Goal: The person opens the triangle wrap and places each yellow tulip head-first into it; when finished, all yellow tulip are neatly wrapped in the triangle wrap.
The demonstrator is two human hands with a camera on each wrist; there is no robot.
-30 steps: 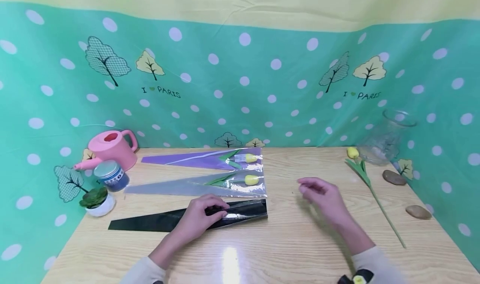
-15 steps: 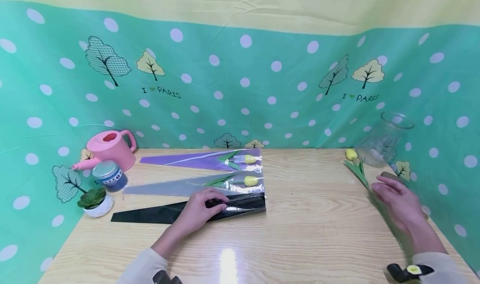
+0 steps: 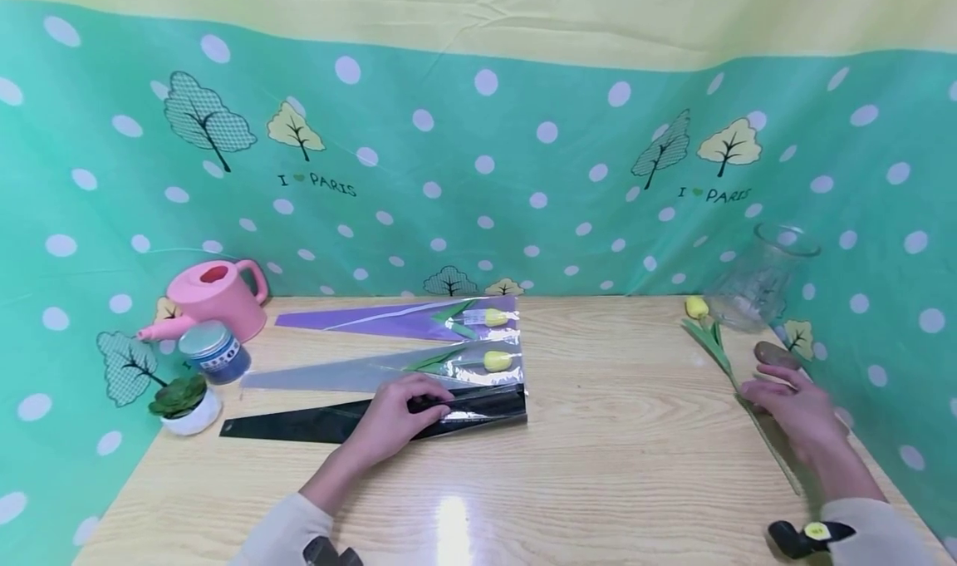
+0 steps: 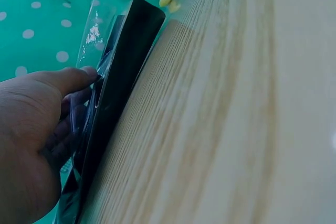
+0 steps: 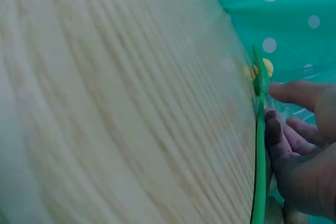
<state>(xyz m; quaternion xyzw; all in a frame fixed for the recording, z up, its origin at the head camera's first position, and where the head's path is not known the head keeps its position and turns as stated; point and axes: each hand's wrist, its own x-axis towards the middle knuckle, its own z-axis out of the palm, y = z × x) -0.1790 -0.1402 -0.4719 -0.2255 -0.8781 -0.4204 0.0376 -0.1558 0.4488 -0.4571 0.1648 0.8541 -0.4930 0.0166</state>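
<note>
My left hand point(image 3: 399, 416) pinches a long tapered flower sleeve point(image 3: 493, 401), black with a clear film face. In the left wrist view, the fingers show through the clear film, and the black sheet point(image 4: 123, 61) stands up beside them. Over on the right, a yellow artificial tulip point(image 3: 716, 346) with a green stem lies on the table. My right hand point(image 3: 800, 412) is at the middle of its stem, fingertips right beside it. The right wrist view shows the stem point(image 5: 260, 156) along the fingertips, with a gap between the thumb and index finger.
Two wrapped tulips, in a purple sleeve point(image 3: 359, 318) and a grey sleeve point(image 3: 329, 371), lie behind the black one. A pink watering can point(image 3: 224, 300), blue jar point(image 3: 217, 354) and potted succulent point(image 3: 193, 412) stand left. A glass vase point(image 3: 763, 279) and brown stone point(image 3: 776, 355) are right.
My right hand has moved right from mid-table to the tulip's stem. The left hand keeps its hold on the black sleeve, which has shifted slightly away from me.
</note>
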